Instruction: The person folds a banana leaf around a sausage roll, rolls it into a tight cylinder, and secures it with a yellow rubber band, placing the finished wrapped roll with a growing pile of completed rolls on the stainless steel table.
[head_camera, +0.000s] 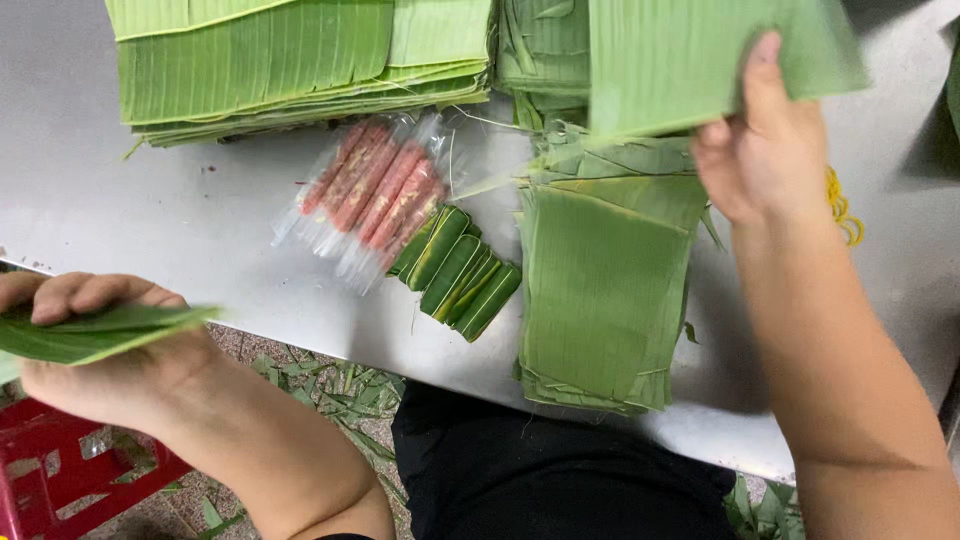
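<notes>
My left hand sits low at the left, off the table's edge, gripping a folded banana leaf piece between thumb and fingers. My right hand is raised over the table at upper right, pinching a large flat banana leaf sheet by its lower edge. Under that hand lies a stack of cut leaf sheets. At centre lie several pink sausages in clear plastic wrap, and next to them several small rolls wrapped in green leaf.
The grey metal table carries a tall pile of large leaves at the back left. Yellow rubber bands lie right of my wrist. A red plastic stool and leaf scraps are on the floor below.
</notes>
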